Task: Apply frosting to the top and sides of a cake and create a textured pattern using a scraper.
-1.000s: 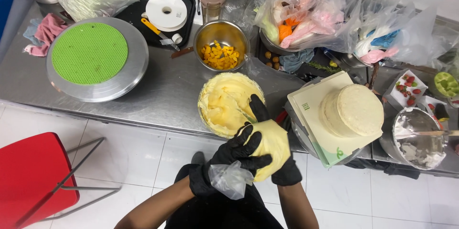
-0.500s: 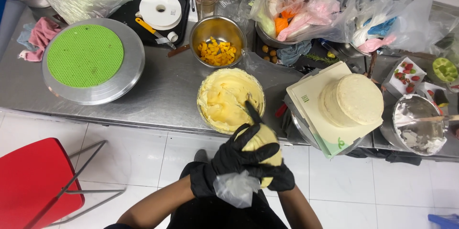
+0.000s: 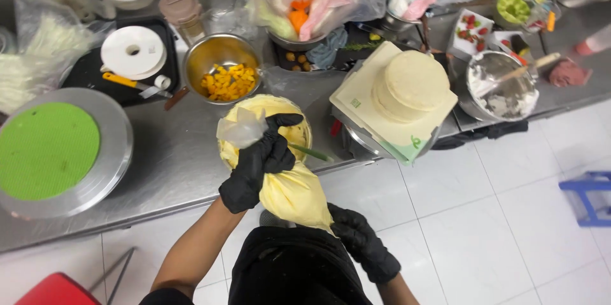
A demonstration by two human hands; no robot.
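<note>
The steel surface point(image 3: 159, 165) runs across the top of the view, and since a second ago the piping bag point(image 3: 289, 193) has come up off the lap and swung over its edge: then both gloved hands were kneading the bag low against the apron, now its twisted clear tail sticks up above the bowl of yellow cream point(image 3: 299, 133). That looks like the filling is pressed down and the bag closed off, ready for use rather than still being loaded. The turntable with the green mat point(image 3: 48, 149) sits at far left, bare; the stack of pale sponge rounds point(image 3: 414, 85) rests on a cream board to the right, well apart from the bag. The bag itself is plump and smooth, pale yellow, widest at the middle and narrowing toward the person's body. The left hand point(image 3: 258, 162) has its grip clamped round the bag's neck just below the twist. The right hand point(image 3: 359, 241) cups the lower end; its grip seems closed on the bag, though the tip is hidden under the bag's bulk. A smaller steel bowl of diced orange fruit point(image 3: 226, 82) stands just behind the cream bowl, and a thin green handle point(image 3: 312, 152) juts from the cream bowl's rim.
</note>
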